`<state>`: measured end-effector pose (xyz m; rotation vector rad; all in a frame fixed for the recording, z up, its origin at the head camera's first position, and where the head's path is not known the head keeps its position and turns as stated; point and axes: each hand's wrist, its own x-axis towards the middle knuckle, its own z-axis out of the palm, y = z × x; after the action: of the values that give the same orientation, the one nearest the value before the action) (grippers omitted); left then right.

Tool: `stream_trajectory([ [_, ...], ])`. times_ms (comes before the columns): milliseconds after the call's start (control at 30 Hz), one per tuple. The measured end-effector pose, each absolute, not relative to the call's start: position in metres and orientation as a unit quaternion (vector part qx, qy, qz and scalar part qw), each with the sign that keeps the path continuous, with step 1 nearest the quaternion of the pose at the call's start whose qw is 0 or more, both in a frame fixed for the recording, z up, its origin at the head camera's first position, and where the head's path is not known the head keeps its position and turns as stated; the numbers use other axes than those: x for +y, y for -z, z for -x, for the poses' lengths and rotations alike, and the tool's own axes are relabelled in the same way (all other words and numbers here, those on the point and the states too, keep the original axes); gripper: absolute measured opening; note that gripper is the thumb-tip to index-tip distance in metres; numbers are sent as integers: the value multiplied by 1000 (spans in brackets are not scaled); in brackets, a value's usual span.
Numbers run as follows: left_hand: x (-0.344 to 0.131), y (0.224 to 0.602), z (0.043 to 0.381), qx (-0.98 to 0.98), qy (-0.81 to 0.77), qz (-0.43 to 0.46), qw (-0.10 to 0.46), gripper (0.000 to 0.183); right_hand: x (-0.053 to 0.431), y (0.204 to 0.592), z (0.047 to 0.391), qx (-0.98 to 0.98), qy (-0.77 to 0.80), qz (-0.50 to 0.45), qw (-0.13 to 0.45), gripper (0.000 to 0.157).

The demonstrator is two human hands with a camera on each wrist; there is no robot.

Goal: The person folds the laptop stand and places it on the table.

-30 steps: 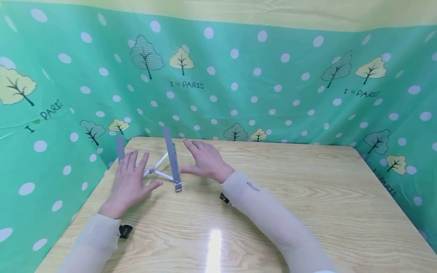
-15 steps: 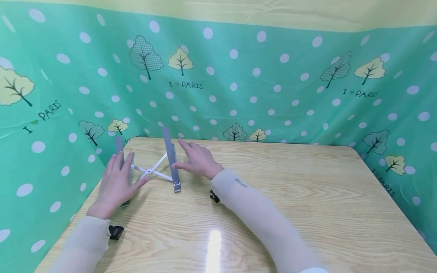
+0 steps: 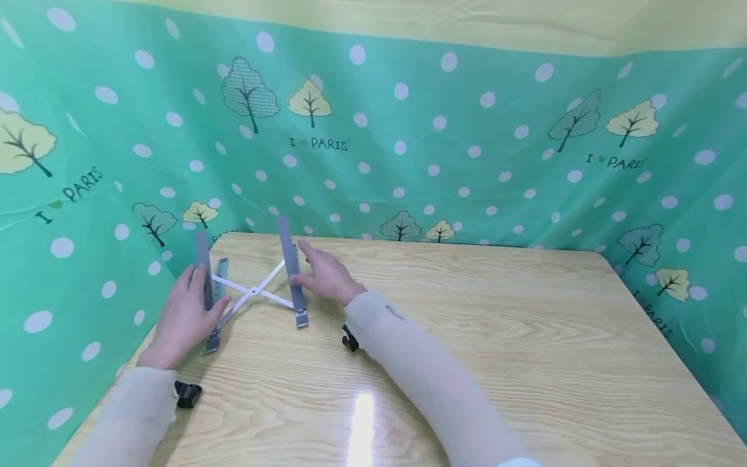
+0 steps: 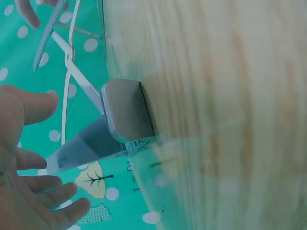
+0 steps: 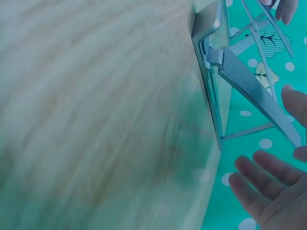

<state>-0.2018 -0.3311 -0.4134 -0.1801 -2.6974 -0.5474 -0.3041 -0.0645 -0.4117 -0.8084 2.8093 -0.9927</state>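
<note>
Left hand (image 3: 182,318) and right hand (image 3: 329,275), each loosely splayed, flank the grey stand (image 3: 253,292), which sits unfolded at the far left of the tabletop (image 3: 496,311), crossed bars (image 3: 270,277) linking its two rails (image 3: 288,250).

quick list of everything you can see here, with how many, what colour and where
stand: one, grey with paler crossed bars, on the far left part of the table, between the hands
table: one, pale wood grain, under the stand
cloth: count unclear, green with white dots and tree print, yellowish band on top, behind the table and at its sides
light streak: one, white, near middle of the table
black pieces: two, black, one by each wrist
sleeves: two, pale beige, one on each arm
left hand: one, bare, by the stand's left side
right hand: one, bare, by the stand's right side
</note>
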Motion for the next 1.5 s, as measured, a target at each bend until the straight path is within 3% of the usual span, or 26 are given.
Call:
stream_trajectory([
  [233, -336, 409, 207, -963, 233, 35, 133, 72, -76, 415, 301, 891, 373, 252, 63, 79],
  [433, -341, 409, 212, -948, 292, 25, 123, 55, -85, 414, 296, 879, 415, 220, 84, 71],
  [1500, -342, 407, 213, -944, 314, -38, 90, 72, -87, 412, 294, 870, 455, 171, 84, 65],
])
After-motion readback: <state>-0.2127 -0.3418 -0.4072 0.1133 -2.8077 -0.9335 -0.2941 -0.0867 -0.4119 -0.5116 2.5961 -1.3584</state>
